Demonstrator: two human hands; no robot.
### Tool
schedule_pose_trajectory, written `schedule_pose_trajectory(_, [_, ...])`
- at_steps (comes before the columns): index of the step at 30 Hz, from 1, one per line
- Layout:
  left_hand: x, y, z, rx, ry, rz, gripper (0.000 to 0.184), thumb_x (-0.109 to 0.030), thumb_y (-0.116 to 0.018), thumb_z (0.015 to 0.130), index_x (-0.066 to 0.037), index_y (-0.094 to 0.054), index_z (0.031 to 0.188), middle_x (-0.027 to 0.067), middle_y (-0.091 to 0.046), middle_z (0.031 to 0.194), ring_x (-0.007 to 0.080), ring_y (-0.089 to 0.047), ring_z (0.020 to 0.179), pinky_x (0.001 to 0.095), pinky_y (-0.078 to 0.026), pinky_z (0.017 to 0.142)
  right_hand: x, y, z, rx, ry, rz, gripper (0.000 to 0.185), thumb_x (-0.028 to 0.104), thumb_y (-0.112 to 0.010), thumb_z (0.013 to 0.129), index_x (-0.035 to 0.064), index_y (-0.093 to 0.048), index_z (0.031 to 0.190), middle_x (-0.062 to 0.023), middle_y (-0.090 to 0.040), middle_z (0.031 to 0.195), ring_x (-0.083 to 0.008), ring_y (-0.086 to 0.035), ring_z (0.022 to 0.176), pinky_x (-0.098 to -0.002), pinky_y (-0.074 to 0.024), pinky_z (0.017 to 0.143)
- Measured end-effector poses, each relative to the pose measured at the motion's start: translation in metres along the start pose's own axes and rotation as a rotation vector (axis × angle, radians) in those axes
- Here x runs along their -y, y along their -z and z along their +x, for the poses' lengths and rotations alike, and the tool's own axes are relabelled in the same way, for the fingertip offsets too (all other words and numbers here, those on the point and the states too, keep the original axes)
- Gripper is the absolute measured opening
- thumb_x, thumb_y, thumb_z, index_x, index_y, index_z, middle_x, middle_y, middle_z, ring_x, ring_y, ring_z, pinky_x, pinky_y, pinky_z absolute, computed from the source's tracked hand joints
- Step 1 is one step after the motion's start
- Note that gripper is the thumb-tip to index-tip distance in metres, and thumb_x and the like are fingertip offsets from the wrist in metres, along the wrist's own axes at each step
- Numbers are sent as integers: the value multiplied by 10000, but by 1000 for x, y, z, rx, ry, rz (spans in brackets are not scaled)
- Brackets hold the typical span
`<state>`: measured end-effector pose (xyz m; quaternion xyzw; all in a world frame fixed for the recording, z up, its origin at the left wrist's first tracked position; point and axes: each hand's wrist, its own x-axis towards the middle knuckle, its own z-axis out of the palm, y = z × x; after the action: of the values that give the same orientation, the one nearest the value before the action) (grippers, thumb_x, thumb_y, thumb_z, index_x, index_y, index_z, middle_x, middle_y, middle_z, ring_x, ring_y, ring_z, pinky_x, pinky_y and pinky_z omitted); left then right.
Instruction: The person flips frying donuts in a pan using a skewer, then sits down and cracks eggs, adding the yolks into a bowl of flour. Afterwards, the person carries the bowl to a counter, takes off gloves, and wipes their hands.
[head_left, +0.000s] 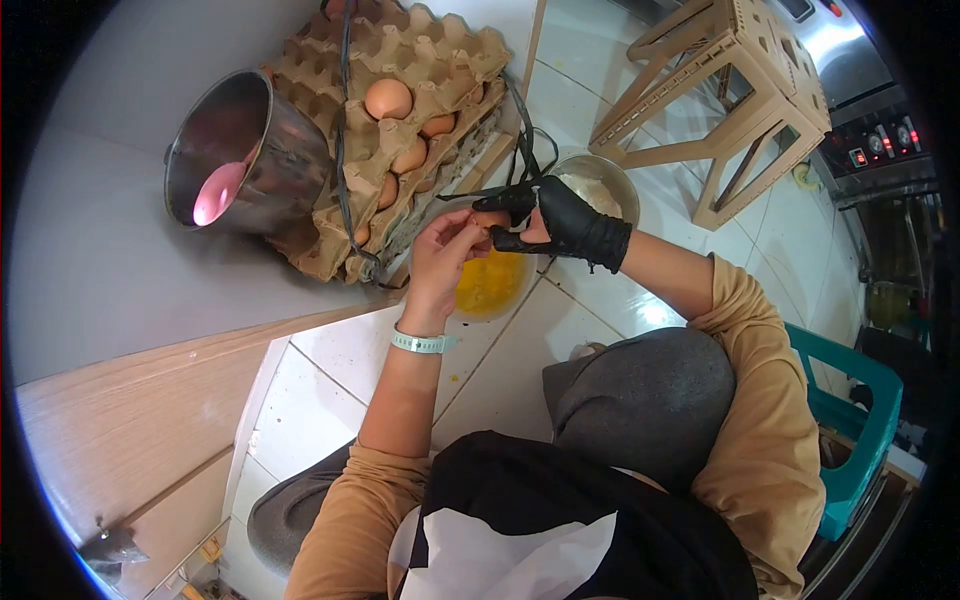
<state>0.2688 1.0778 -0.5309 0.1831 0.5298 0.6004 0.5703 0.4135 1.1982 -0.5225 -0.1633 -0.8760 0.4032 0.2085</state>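
Observation:
An egg (488,219) is held between both hands, above a bowl of yellow beaten or broken egg (490,285) on the floor. My bare left hand (445,258) pinches the egg from the left, with a pale band round the wrist. In a torn black glove, my right hand (565,222) grips it from the right with thumb and fingers. Whether the shell is cracked is partly hidden by the fingers. Just behind the right hand stands a metal bowl (630,190) with whitish contents that I cannot make out.
Stacked cardboard egg trays (310,75) holding several eggs lie at the cabinet edge, a dark strap across them. A metal pot (285,150) with something pink and shiny inside leans beside them. A tan folding stool (720,110) and a teal plastic crate (865,440) stand rightward.

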Motion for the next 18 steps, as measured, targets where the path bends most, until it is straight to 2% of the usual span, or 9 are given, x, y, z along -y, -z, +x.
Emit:
schedule_pose_trajectory(5, [-1, 3, 2, 32, 19, 21, 318, -91, -598, 820, 42, -514, 1097, 89, -605, 905, 154, -598, 775, 276, -493, 694, -14, -4, -3, 2, -90, 28, 417, 359, -704, 688, -38, -624, 787, -240, -494, 555, -339, -471, 451, -340, -425, 467])
schedule_pose_trajectory(7, [-3, 3, 2, 33, 32, 34, 321, -79, -591, 821, 42, -507, 1106, 89, -597, 918, 162, -594, 787, 289, -497, 707, -22, -6, -4, 13, -93, 26, 436, 365, -712, 680, -53, -609, 744, -233, -480, 531, -286, -460, 423, -333, -414, 459])
schedule_pose_trajectory(10, [-5, 4, 1, 29, 45, 37, 327, -79, -590, 818, 42, -510, 1110, 91, -600, 914, 168, -601, 782, 286, -500, 716, -48, -19, -7, 0, -83, 58, 443, 362, -709, 694, -60, -608, 783, -224, -461, 507, -202, -442, 400, -328, -395, 440])
schedule_pose_trajectory(12, [-5, 6, 1, 43, 47, 34, 327, -81, -586, 819, 44, -514, 1113, 95, -603, 921, 172, -606, 784, 282, -502, 727, -38, -13, -5, 66, -175, 184, 396, 277, -699, 724, -44, -593, 930, -174, -514, 694, -147, -475, 576, -302, -402, 574])
schedule_pose_trajectory(13, [-6, 8, 1, 48, 48, 10, 325, -88, -592, 820, 42, -521, 1110, 94, -604, 924, 165, -605, 778, 272, -498, 716, -34, -5, -7, 140, -273, 293, 394, 194, -693, 746, -30, -574, 1047, -128, -573, 887, -121, -514, 756, -276, -416, 714])
schedule_pose_trajectory(15, [-8, 10, 1, 58, 51, -37, 322, -103, -604, 822, 38, -533, 1103, 91, -608, 931, 150, -603, 764, 252, -491, 693, -14, 9, -3, 214, -343, 382, 440, 112, -685, 771, -18, -549, 1168, -79, -630, 1080, -96, -551, 938, -250, -431, 857])
schedule_pose_trajectory(17, [-12, 7, 0, 63, 46, -34, 321, -93, -597, 824, 39, -528, 1108, 95, -606, 936, 152, -603, 772, 257, -494, 696, -4, 14, 0, 212, -290, 340, 445, 112, -683, 778, -24, -539, 1177, -73, -627, 1081, -96, -548, 944, -251, -430, 862])
schedule_pose_trajectory(18, [-13, 6, -1, 65, 44, -33, 320, -87, -594, 824, 40, -526, 1111, 96, -604, 938, 154, -603, 776, 259, -495, 697, -5, 13, -1, 180, -271, 419, 460, 153, -683, 778, -23, -534, 1176, -89, -630, 1070, -106, -552, 947, -259, -427, 867])
